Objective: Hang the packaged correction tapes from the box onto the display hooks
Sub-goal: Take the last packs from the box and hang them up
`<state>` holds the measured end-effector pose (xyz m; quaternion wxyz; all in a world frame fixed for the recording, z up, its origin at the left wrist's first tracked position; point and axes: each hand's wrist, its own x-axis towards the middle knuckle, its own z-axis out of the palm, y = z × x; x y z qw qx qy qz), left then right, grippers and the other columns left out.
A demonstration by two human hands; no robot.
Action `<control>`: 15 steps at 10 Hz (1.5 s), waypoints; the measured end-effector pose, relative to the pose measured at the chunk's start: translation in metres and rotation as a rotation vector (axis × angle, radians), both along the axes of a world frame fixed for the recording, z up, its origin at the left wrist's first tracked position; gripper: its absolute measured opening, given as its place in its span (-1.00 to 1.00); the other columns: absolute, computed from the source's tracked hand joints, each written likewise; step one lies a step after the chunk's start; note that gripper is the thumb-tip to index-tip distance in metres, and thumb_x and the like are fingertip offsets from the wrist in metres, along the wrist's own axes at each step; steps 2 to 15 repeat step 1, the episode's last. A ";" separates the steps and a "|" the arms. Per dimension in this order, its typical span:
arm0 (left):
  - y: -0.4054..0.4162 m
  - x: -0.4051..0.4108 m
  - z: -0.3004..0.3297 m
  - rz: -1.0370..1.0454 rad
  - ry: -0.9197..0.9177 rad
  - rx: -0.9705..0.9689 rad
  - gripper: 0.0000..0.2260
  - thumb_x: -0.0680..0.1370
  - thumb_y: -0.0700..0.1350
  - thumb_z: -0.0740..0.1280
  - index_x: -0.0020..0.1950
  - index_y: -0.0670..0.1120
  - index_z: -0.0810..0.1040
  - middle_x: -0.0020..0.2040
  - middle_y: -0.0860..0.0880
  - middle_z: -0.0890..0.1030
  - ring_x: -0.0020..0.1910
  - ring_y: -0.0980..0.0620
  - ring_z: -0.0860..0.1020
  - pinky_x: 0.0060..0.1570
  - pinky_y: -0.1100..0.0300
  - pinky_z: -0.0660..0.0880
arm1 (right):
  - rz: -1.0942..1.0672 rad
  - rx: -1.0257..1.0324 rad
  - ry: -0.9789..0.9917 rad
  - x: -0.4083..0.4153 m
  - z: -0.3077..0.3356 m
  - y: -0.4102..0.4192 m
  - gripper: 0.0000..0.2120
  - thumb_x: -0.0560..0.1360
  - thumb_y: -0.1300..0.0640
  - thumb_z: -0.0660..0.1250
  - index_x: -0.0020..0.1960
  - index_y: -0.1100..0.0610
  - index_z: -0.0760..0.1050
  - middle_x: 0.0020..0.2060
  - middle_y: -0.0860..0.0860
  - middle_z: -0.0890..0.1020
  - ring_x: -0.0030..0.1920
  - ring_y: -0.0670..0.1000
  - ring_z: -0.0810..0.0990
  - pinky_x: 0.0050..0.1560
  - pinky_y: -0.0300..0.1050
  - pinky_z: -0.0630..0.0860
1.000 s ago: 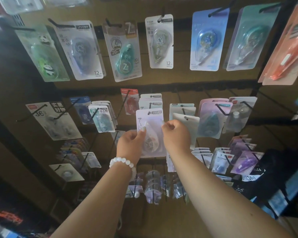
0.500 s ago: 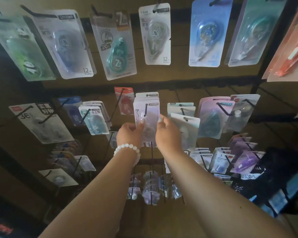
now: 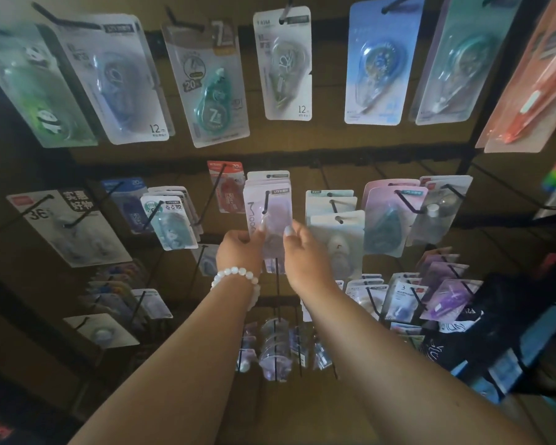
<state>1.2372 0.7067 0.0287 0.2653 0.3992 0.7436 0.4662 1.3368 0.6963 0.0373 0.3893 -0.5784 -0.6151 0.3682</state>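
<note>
grey pack (image 3: 288, 64) — "12m" | teal pack (image 3: 206, 81) — "20", "Z"

A single view, from a camera worn on the person's head, looks forward and slightly down along both forearms, which enter from the bottom edge and converge at mid-frame. It faces a hook display wall square on and stands close to it. The left hand (image 3: 239, 252) and the right hand (image 3: 305, 255) meet just below centre at a lilac package (image 3: 270, 213) on a black hook (image 3: 265, 202). The wide lens bends the scene: the top row of packages (image 3: 284, 64) above the hands fans outward toward the corners. Below the hands the lower hooks run almost straight at the lens. The edges are dim, perhaps shadowed. No second view shares the scene.
</note>
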 end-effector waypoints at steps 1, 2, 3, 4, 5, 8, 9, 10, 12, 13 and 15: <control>-0.007 -0.001 0.001 -0.019 0.036 0.020 -0.66 0.58 0.12 0.26 -0.30 -0.06 0.45 -0.36 0.01 0.48 -0.41 0.10 0.43 -0.40 0.26 0.31 | 0.029 0.072 0.037 0.020 0.004 -0.031 -0.66 0.61 -0.09 0.08 0.19 0.06 0.49 0.03 -0.06 0.60 0.13 -0.02 0.55 -0.08 -0.28 0.39; -0.007 -0.001 0.001 -0.019 0.036 0.020 -0.66 0.58 0.12 0.26 -0.30 -0.06 0.45 -0.36 0.01 0.48 -0.41 0.10 0.43 -0.40 0.26 0.31 | 0.029 0.072 0.037 0.020 0.004 -0.031 -0.66 0.61 -0.09 0.08 0.19 0.06 0.49 0.03 -0.06 0.60 0.13 -0.02 0.55 -0.08 -0.28 0.39; -0.007 -0.001 0.001 -0.019 0.036 0.020 -0.66 0.58 0.12 0.26 -0.30 -0.06 0.45 -0.36 0.01 0.48 -0.41 0.10 0.43 -0.40 0.26 0.31 | 0.029 0.072 0.037 0.020 0.004 -0.031 -0.66 0.61 -0.09 0.08 0.19 0.06 0.49 0.03 -0.06 0.60 0.13 -0.02 0.55 -0.08 -0.28 0.39; -0.007 -0.001 0.001 -0.019 0.036 0.020 -0.66 0.58 0.12 0.26 -0.30 -0.06 0.45 -0.36 0.01 0.48 -0.41 0.10 0.43 -0.40 0.26 0.31 | 0.029 0.072 0.037 0.020 0.004 -0.031 -0.66 0.61 -0.09 0.08 0.19 0.06 0.49 0.03 -0.06 0.60 0.13 -0.02 0.55 -0.08 -0.28 0.39; -0.007 -0.001 0.001 -0.019 0.036 0.020 -0.66 0.58 0.12 0.26 -0.30 -0.06 0.45 -0.36 0.01 0.48 -0.41 0.10 0.43 -0.40 0.26 0.31 | 0.029 0.072 0.037 0.020 0.004 -0.031 -0.66 0.61 -0.09 0.08 0.19 0.06 0.49 0.03 -0.06 0.60 0.13 -0.02 0.55 -0.08 -0.28 0.39; -0.007 -0.001 0.001 -0.019 0.036 0.020 -0.66 0.58 0.12 0.26 -0.30 -0.06 0.45 -0.36 0.01 0.48 -0.41 0.10 0.43 -0.40 0.26 0.31 | 0.029 0.072 0.037 0.020 0.004 -0.031 -0.66 0.61 -0.09 0.08 0.19 0.06 0.49 0.03 -0.06 0.60 0.13 -0.02 0.55 -0.08 -0.28 0.39; -0.007 -0.001 0.001 -0.019 0.036 0.020 -0.66 0.58 0.12 0.26 -0.30 -0.06 0.45 -0.36 0.01 0.48 -0.41 0.10 0.43 -0.40 0.26 0.31 | 0.029 0.072 0.037 0.020 0.004 -0.031 -0.66 0.61 -0.09 0.08 0.19 0.06 0.49 0.03 -0.06 0.60 0.13 -0.02 0.55 -0.08 -0.28 0.39; -0.007 -0.001 0.001 -0.019 0.036 0.020 -0.66 0.58 0.12 0.26 -0.30 -0.06 0.45 -0.36 0.01 0.48 -0.41 0.10 0.43 -0.40 0.26 0.31 | 0.029 0.072 0.037 0.020 0.004 -0.031 -0.66 0.61 -0.09 0.08 0.19 0.06 0.49 0.03 -0.06 0.60 0.13 -0.02 0.55 -0.08 -0.28 0.39; -0.007 -0.001 0.001 -0.019 0.036 0.020 -0.66 0.58 0.12 0.26 -0.30 -0.06 0.45 -0.36 0.01 0.48 -0.41 0.10 0.43 -0.40 0.26 0.31 | 0.029 0.072 0.037 0.020 0.004 -0.031 -0.66 0.61 -0.09 0.08 0.19 0.06 0.49 0.03 -0.06 0.60 0.13 -0.02 0.55 -0.08 -0.28 0.39; -0.007 -0.001 0.001 -0.019 0.036 0.020 -0.66 0.58 0.12 0.26 -0.30 -0.06 0.45 -0.36 0.01 0.48 -0.41 0.10 0.43 -0.40 0.26 0.31 | 0.029 0.072 0.037 0.020 0.004 -0.031 -0.66 0.61 -0.09 0.08 0.19 0.06 0.49 0.03 -0.06 0.60 0.13 -0.02 0.55 -0.08 -0.28 0.39; -0.007 -0.001 0.001 -0.019 0.036 0.020 -0.66 0.58 0.12 0.26 -0.30 -0.06 0.45 -0.36 0.01 0.48 -0.41 0.10 0.43 -0.40 0.26 0.31 | 0.029 0.072 0.037 0.020 0.004 -0.031 -0.66 0.61 -0.09 0.08 0.19 0.06 0.49 0.03 -0.06 0.60 0.13 -0.02 0.55 -0.08 -0.28 0.39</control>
